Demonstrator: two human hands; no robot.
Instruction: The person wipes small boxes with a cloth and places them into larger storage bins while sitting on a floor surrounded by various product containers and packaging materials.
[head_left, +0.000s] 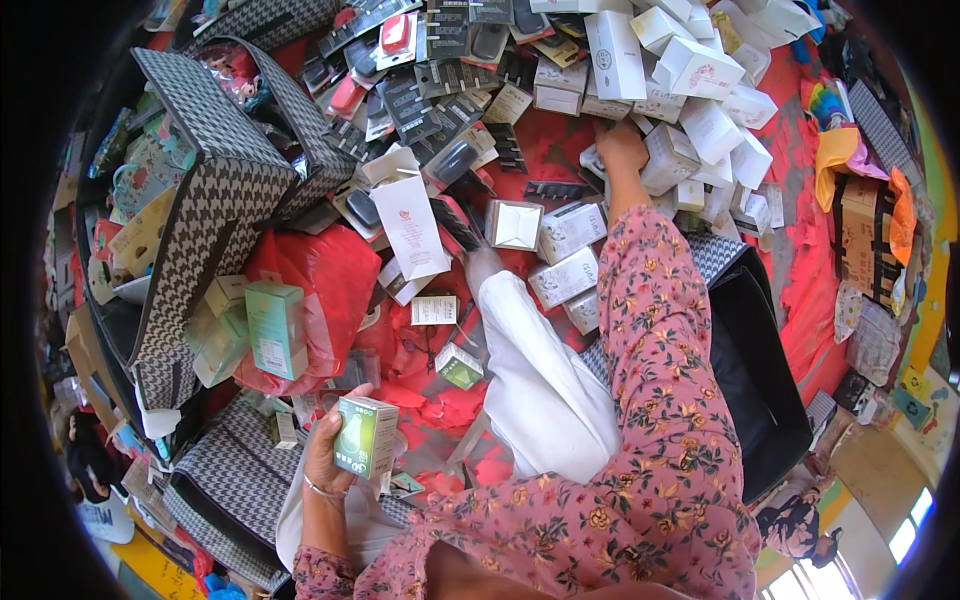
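My left hand [325,452], with a bangle at the wrist, is closed around a small green and white carton [366,437] with a bulb picture on its front. The carton stands upright in front of my left leg. My right arm stretches far forward, and my right hand [622,148] is at the near edge of a heap of white boxes [713,128]. Its fingertips are partly hidden among the boxes, beside a pale greyish item [592,162], so their grip is unclear. Between my legs lie another green and white carton [458,367] and a small white carton [435,310].
Several white cartons [565,276] line my right leg. Blister-packed items [455,160] pile up ahead. Houndstooth storage boxes [235,190] stand at the left, near a red plastic bag [325,290] and a pale green box [277,330]. A black-lined open case [745,370] sits at the right.
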